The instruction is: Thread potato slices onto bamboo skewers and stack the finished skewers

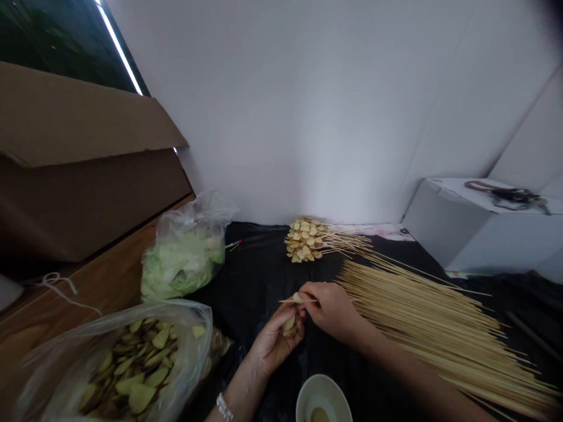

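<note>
My left hand [273,340] is closed around a few potato slices [289,326], with a bracelet at its wrist. My right hand [331,308] pinches a thin bamboo skewer [285,301], its tip pointing left over the left fingers. One potato slice [297,297] sits at the skewer, between the fingertips of both hands. Beyond the hands lies a pile of skewered potato slices [304,239], sticks to the right. Under and beside my right forearm spreads a wide layer of bare bamboo skewers [422,316].
An open plastic bag of potato slices [141,366] stands at lower left, a bag of cut greens [182,261] behind it. A white bowl [303,404] is close at the front. A cardboard box [88,129] is at left, a white box [466,234] at right. Black sheeting [253,275] covers the surface.
</note>
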Demonstrator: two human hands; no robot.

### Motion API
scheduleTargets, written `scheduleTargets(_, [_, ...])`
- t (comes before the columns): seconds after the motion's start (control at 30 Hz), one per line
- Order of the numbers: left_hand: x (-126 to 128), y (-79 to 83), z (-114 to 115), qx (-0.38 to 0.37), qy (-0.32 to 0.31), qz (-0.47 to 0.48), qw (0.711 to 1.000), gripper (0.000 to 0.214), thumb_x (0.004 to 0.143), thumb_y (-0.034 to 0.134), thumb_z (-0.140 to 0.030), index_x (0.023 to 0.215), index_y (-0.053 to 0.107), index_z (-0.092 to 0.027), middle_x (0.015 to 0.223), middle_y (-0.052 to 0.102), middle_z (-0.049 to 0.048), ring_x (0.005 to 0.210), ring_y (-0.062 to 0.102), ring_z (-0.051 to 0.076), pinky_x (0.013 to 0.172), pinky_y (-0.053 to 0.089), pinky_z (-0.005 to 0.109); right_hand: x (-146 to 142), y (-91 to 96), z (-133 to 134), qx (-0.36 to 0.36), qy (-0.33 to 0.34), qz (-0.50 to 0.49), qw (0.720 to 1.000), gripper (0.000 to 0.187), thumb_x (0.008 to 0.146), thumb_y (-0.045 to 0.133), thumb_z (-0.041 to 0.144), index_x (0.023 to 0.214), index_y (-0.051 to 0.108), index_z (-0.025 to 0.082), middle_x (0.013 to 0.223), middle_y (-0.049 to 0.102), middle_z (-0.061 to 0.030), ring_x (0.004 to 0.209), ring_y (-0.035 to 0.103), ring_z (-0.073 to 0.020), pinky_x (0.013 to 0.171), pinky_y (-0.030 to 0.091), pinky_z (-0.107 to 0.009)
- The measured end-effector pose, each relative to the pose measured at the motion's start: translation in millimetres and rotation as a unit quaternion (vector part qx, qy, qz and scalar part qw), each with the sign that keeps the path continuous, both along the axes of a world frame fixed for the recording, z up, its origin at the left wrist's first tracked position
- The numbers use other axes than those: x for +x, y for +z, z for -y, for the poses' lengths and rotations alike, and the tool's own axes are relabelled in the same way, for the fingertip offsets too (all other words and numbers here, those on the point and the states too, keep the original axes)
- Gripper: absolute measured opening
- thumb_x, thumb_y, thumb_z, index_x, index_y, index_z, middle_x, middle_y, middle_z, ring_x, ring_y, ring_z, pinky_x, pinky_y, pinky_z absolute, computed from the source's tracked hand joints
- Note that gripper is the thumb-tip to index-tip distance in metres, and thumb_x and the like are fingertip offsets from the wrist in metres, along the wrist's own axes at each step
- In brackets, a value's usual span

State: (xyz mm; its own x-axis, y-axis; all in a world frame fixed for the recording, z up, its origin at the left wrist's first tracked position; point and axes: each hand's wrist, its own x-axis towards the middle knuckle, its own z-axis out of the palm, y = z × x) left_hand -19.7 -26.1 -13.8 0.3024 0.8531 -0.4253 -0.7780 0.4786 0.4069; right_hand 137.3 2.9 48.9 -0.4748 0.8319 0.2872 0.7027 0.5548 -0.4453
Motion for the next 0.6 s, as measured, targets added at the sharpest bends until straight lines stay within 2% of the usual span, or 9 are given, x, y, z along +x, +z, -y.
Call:
scheduleTargets(0.2, [4.1,-5.0,-0.8,0.050,0.053,-0.086,0.994,0.030,0.069,0.069,-0.001,0.096,0.064,-0.014,0.076,0.065,0.0025,0.061,0.062,0.008,0.057,0.049,0.016,-8.1,-3.6,4.8,-0.004,-0.002,0.054,0.999,0.023,0.091,0.042,0.029,0.083,0.062,0.022,0.081,0.069,-0.0019,0.076,0.063,-0.0150,0.064,0.035,-0.024])
scheduleTargets(0.3, [3.4,-2.1,-2.5,0.018,0.071,-0.079,0.994,0.023,0.073,0.065,-0.001,0.094,0.065,-0.012,0.073,0.065,0.0035,0.058,0.060,0.007,0.054,0.048,0.014,-0.3,-1.2,5.9,-0.018,-0.027,0.040,0.999,0.023,0.091,0.044,0.038,0.094,0.061,0.023,0.084,0.070,-0.0021,0.076,0.064,-0.0163,0.062,0.036,-0.024])
scheduleTargets(0.43, [-0.1,0.9,-6.5,-0.034,0.092,-0.024,0.995,0.014,0.080,0.058,-0.002,0.088,0.064,-0.011,0.079,0.065,0.0061,0.064,0.062,0.008,0.055,0.050,0.014,21.0,-2.8,11.5,-0.010,-0.078,0.047,0.996,0.044,0.087,0.046,0.054,0.113,0.054,0.020,0.083,0.069,-0.0049,0.071,0.064,-0.0197,0.059,0.037,-0.027])
scheduleTargets(0.5, [-2.2,1.0,-8.6,-0.044,0.093,-0.002,0.995,0.013,0.081,0.057,-0.004,0.090,0.064,-0.011,0.082,0.065,0.0068,0.065,0.062,0.009,0.055,0.051,0.015,30.2,-11.6,17.6,0.004,-0.077,0.037,0.996,0.036,0.093,0.038,0.046,0.116,0.052,0.021,0.085,0.069,-0.0041,0.073,0.064,-0.0184,0.062,0.038,-0.027])
scheduleTargets(0.6, [-4.7,0.9,-10.8,-0.053,0.094,0.017,0.994,0.013,0.083,0.056,-0.007,0.092,0.064,-0.011,0.083,0.064,0.0068,0.065,0.062,0.009,0.054,0.051,0.016,37.9,-32.8,27.4,0.024,-0.066,0.044,0.997,0.027,0.097,0.032,0.028,0.098,0.059,0.023,0.078,0.066,-0.0016,0.071,0.063,-0.0154,0.063,0.038,-0.025])
